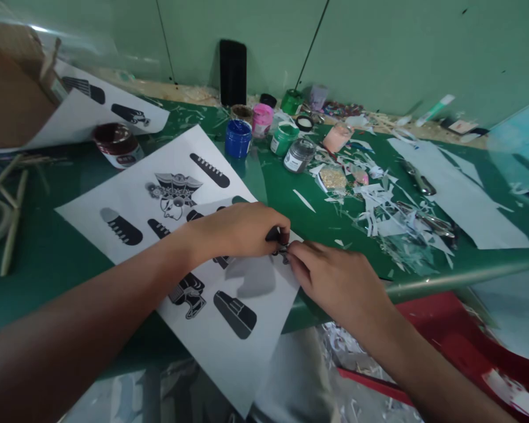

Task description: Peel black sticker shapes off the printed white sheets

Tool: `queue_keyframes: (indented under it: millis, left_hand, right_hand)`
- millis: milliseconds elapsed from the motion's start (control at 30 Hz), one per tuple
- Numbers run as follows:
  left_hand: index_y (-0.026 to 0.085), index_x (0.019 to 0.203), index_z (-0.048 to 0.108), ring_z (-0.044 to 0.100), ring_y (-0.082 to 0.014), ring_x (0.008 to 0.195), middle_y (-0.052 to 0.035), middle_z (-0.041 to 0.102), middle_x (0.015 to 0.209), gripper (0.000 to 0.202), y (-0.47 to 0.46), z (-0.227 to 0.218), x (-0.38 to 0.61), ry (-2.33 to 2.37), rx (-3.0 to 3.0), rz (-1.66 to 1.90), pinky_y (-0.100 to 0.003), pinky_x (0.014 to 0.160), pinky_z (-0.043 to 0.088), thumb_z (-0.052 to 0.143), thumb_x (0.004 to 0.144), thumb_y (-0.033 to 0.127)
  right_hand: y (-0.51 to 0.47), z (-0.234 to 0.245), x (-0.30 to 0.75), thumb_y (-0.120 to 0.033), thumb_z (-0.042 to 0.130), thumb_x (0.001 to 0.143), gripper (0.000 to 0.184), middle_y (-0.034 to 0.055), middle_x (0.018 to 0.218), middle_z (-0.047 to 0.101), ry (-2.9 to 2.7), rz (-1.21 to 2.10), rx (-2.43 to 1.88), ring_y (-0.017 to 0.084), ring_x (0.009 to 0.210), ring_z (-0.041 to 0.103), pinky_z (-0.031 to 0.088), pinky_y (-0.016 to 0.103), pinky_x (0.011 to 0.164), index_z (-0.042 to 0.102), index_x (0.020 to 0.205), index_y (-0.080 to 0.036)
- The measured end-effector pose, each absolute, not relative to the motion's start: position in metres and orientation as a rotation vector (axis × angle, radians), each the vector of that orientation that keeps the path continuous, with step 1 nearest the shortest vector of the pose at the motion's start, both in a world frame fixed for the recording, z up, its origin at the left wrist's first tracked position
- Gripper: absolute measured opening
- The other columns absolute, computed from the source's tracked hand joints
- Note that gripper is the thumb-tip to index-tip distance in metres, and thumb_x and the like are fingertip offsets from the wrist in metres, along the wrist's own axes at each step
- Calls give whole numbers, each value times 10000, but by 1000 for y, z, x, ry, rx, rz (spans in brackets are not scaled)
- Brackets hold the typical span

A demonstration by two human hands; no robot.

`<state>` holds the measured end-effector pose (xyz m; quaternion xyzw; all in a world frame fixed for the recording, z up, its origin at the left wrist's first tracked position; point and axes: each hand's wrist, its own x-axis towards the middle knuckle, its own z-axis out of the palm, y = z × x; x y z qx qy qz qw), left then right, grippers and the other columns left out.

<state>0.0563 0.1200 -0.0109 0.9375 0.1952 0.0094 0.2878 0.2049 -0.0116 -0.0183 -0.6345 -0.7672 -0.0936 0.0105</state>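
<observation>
A white printed sheet [189, 141] with black-and-grey shapes lies askew on the green table, its near corner hanging over the front edge. Across it reaches my left hand [247, 229], palm down, fingers curled and closed at the sheet's right edge. My right hand [335, 270] meets it there, thumb and fingers pinched together on the same edge. Between the fingertips shows a small black-and-grey printed figure [283, 252]; whether it is loose from the sheet I cannot tell. My left forearm covers some of the printed shapes. A printed boot shape [235, 315] shows below the left hand.
Paint jars, among them a blue jar [238, 139] and a dark red jar [117, 145], stand behind the sheet. Paper scraps [388, 214], a craft knife [418, 178] and white paper strips [462, 200] lie to the right. A red bin [449, 329] sits below the edge.
</observation>
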Motion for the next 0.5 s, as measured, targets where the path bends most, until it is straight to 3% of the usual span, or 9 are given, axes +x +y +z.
queue_keyframes:
  millis: [367, 500]
  left_hand:
    - [281, 949, 646, 603, -149, 754, 21, 681, 917, 164, 119, -10, 57, 495, 2521, -16, -247, 562, 353, 545, 821, 288]
    - [290, 953, 641, 597, -144, 760, 31, 680, 921, 170, 119, -10, 57, 503, 2524, -24, -242, 570, 348, 552, 810, 269]
  right_hand:
    - [-10, -12, 202, -135, 472, 845, 246, 18, 688, 656, -2496, -264, -2034, 140, 473, 529, 191, 289, 430, 671, 965, -216]
    - [-11, -8, 199, -119, 472, 833, 245, 14, 675, 649, -2504, -233, -2095, 137, 461, 531, 162, 286, 419, 669, 940, -218]
